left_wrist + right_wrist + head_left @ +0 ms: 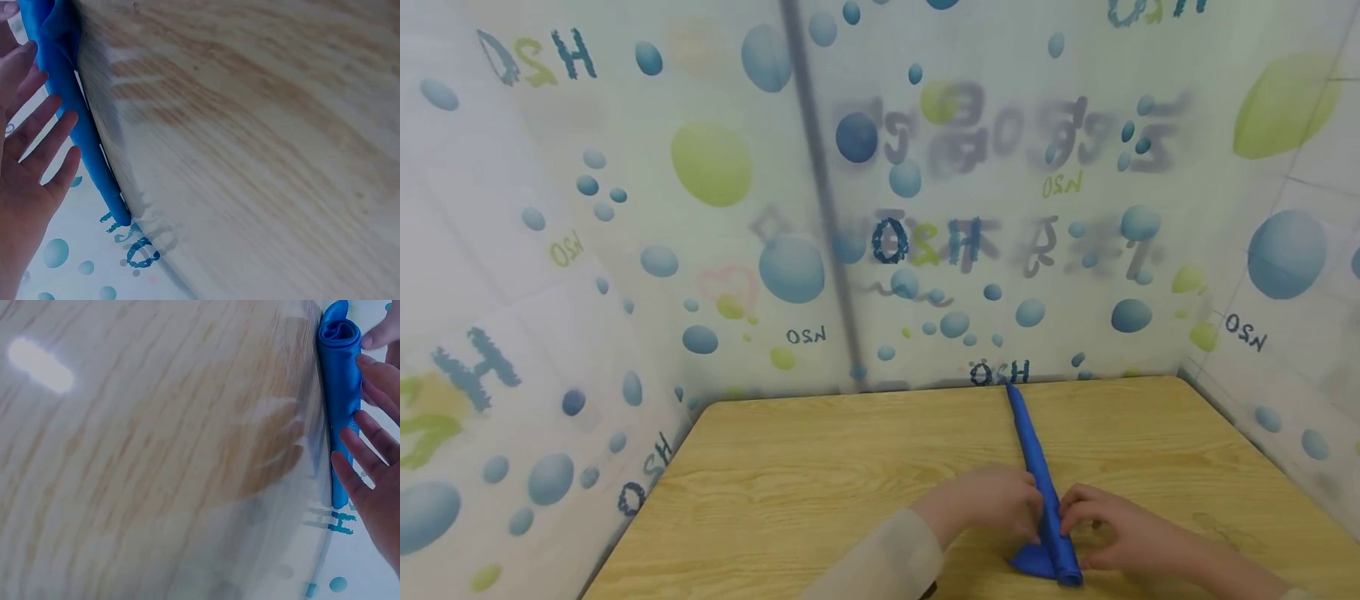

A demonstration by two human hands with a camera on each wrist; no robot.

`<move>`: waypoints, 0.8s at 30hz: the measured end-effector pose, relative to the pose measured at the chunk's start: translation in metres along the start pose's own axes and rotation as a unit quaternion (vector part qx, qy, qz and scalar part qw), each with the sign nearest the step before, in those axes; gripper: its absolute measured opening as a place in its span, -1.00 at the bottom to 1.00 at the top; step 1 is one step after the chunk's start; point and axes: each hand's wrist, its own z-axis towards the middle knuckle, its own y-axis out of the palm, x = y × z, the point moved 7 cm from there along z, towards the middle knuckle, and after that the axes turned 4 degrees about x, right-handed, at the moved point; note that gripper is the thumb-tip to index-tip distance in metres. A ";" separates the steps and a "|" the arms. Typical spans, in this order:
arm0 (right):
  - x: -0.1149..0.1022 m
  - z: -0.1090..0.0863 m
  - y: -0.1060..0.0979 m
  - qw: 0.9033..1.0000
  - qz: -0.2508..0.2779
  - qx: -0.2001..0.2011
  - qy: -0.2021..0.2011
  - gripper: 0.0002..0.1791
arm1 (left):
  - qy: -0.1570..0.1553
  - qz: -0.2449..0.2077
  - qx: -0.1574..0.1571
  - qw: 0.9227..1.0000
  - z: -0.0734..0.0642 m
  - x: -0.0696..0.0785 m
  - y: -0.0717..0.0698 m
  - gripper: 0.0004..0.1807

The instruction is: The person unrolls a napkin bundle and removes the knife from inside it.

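A shiny blue cloth [1036, 454], rolled into a long narrow tube, lies lengthwise on the wooden table [820, 467]. Its far tip reaches the back edge, and a loose flap [1032, 562] spreads left from the near end. My left hand [992, 504] is at the roll's left side; in the left wrist view its fingers [62, 169] are extended along the blue fabric [94, 156]. From the right, my right hand [1123, 529] touches the roll with its fingertips. In the right wrist view the spiral end of the roll [340, 334] shows, beside my mostly straight fingers [369, 444].
A pale curtain [925, 333] printed with blue and green bubbles and H2O lettering hangs behind the table and along both sides. A dark vertical pole shadow [823, 192] shows through it. Light reflects off the glossy tabletop [40, 365] in the right wrist view.
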 end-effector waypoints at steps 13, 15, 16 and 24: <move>0.005 0.008 0.001 0.999 -0.021 0.003 0.024 -0.69 | 0.024 0.002 -0.038 0.999 -0.018 0.015 0.012 -0.77; 0.008 0.009 0.002 0.999 -0.017 -0.006 0.049 -0.66 | 0.009 -0.013 -0.032 0.999 -0.020 0.013 0.013 -0.79; 0.009 0.009 0.003 0.998 -0.016 -0.010 0.059 -0.64 | 0.001 -0.018 -0.029 0.999 -0.021 0.012 0.014 -0.80; 0.014 0.012 0.006 0.997 -0.042 -0.016 0.064 -0.58 | -0.074 -0.055 -0.027 0.995 -0.031 0.001 0.017 -0.81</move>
